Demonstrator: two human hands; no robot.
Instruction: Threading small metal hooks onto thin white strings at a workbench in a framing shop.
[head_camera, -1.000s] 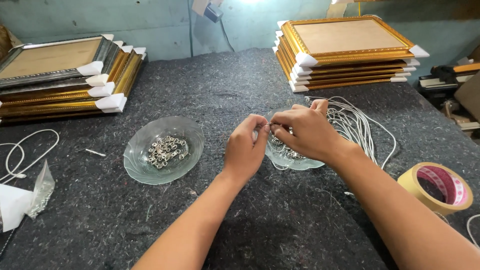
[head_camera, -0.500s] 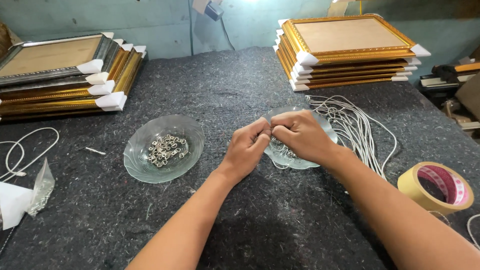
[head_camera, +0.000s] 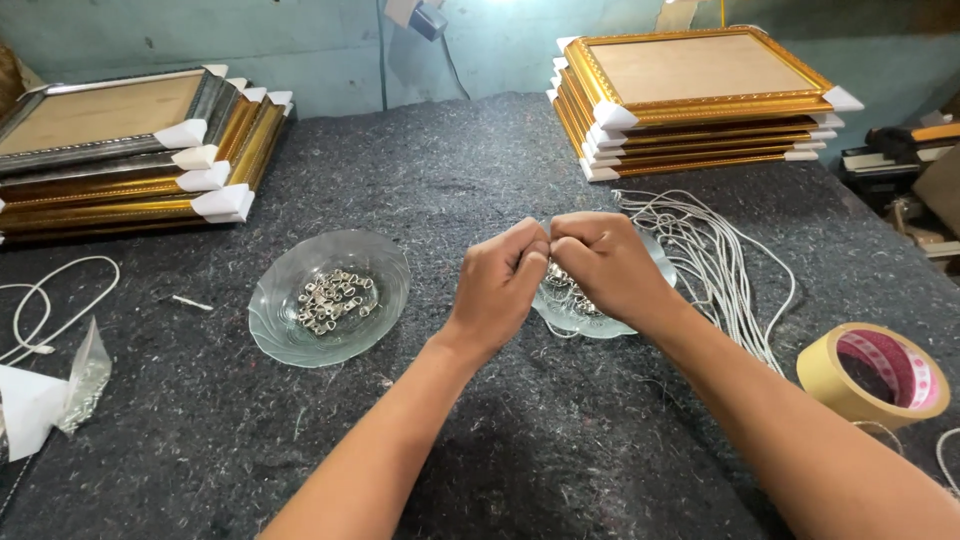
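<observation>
1. Between your fingertips, both hands meet knuckle to knuckle: your left hand (head_camera: 500, 280) and right hand (head_camera: 600, 265) are curled tight, pinching something too small to make out. Your fingers hide it.
2. Just under your right fingers sits a clear glass dish (head_camera: 645, 285) with small metal pieces in it. If your pinch slips, the piece may well drop into that dish or onto the grey felt mat (head_camera: 480, 440), where it would be hard to find.
3. Left of your left fingers, apart from them, lies a second glass dish (head_camera: 330, 297) holding silvery metal hooks (head_camera: 335, 300).
4. Right of your right fingers, a bundle of white cords (head_camera: 720, 250) fans out on the mat; a sweep of your forearm could snag a loop and drag the dish.
5. Further right, near your right forearm, stands a roll of tan tape (head_camera: 873, 375) with a pink-printed core.
6. Far left of your fingers, at the mat's edge, lies a small clear plastic bag (head_camera: 85, 375) beside a white paper piece.
7. Beyond your fingers, two stacks of picture frames with white corner guards: gold ones (head_camera: 690, 100) to the right, silver and gold ones (head_camera: 120, 150) to the left.
</observation>
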